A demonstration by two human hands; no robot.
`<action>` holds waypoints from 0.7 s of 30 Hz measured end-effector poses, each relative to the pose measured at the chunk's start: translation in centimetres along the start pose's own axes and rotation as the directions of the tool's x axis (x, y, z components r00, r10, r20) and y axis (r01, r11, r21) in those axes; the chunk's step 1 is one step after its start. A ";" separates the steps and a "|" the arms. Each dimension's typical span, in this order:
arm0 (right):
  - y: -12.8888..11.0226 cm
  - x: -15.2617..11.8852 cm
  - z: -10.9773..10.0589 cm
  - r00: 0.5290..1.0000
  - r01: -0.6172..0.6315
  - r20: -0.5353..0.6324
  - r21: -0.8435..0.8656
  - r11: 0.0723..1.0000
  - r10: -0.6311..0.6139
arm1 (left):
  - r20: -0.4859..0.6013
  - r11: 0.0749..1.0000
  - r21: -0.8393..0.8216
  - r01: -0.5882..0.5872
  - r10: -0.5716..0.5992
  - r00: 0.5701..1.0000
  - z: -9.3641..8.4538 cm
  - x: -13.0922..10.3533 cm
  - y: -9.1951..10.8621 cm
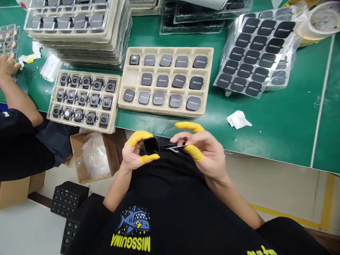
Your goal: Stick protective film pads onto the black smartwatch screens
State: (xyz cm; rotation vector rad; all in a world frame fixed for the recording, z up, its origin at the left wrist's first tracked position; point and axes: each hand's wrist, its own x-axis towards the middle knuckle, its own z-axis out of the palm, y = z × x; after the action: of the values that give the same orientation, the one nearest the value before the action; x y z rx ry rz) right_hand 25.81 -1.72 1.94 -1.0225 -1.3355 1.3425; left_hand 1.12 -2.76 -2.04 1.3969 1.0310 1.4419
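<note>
My left hand (135, 150), in yellow finger cots, pinches a smartwatch body (151, 146) by its edges, its black screen showing. Close beside it on the right, my right hand (205, 152) grips a thin dark film sticker (174, 147) between thumb and fingers. The sticker is seen almost edge-on, with pale lettering, and appears apart from the watch. Yellow cots cover this hand's thumb and index finger. Beyond both hands lies a cream tray (166, 112) with smartwatches bearing dark printed films (158, 98). One watch (134, 59) in its far left compartment shows its sensor back.
A second tray (115, 102) of watches, sensor backs up, lies to the left, before stacked trays (79, 44). Sticker sheets (244, 56), a tape roll (320, 23) and crumpled white paper (238, 119) are at right. A co-worker's hand (7, 65) shows at far left.
</note>
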 end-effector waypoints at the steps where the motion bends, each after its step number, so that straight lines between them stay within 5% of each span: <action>1: -0.8 -0.1 0.0 0.999 -0.002 -0.039 0.009 1.000 0.002 | 0.012 1.000 -0.002 0.002 -0.002 1.000 -0.1 0.0 -0.1; 4: -3.7 0.5 0.2 1.000 -0.015 -0.019 0.018 1.000 0.016 | 0.054 1.000 0.003 -0.011 0.011 0.998 0.0 0.3 -0.2; 8: -6.1 2.7 0.7 0.972 -0.112 0.204 -0.039 0.993 0.117 | 0.118 0.990 0.066 -0.125 0.116 0.986 0.1 0.8 -0.3; 21: -5.8 5.0 1.4 0.929 -0.117 0.345 -0.067 0.991 0.134 | 0.141 0.975 0.070 -0.212 0.200 0.970 -0.4 1.0 -0.5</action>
State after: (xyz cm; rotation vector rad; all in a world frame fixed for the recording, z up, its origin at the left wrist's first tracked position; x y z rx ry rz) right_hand 23.78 2.62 8.12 -0.9412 -1.5895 1.6548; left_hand 0.76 -1.66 -2.19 1.6796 0.8915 1.4434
